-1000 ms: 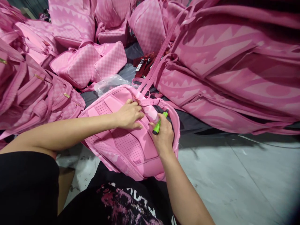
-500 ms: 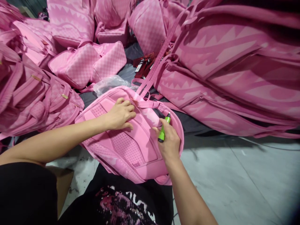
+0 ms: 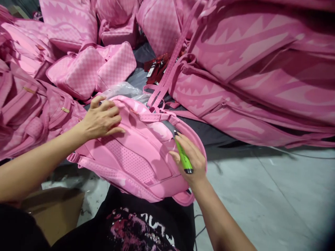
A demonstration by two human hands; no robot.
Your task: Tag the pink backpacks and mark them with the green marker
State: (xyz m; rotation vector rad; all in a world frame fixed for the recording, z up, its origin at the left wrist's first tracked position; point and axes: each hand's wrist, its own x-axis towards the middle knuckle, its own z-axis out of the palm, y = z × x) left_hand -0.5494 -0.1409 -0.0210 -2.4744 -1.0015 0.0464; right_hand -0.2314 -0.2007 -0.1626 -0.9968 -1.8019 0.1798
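A pink backpack [image 3: 157,170] lies across my lap, its padded back panel with a perforated mesh strip facing up. My left hand [image 3: 102,118] rests on its upper left side, fingers bent and spread apart, thumb pointing right. Whether the fingertips pinch any fabric is hidden. In my right hand [image 3: 192,157] is a green pen-shaped tool [image 3: 184,158] with black ends. Its narrow dark tip points up and away, near the bag's right edge and a pink webbing strap [image 3: 151,117]. The right thumb and fingers close around the green body.
Pink backpacks with shark-teeth prints [image 3: 251,73] are stacked at the right. More checkered pink bags [image 3: 75,69] crowd the left and back. Clear plastic [image 3: 125,91] and red tags [image 3: 157,68] lie behind the bag. A cardboard box [image 3: 56,212] stands by my left leg.
My left hand has moved left across the back panel to the bag's upper left side. The green tool has tilted in my right hand, its rear end now lower and further right.
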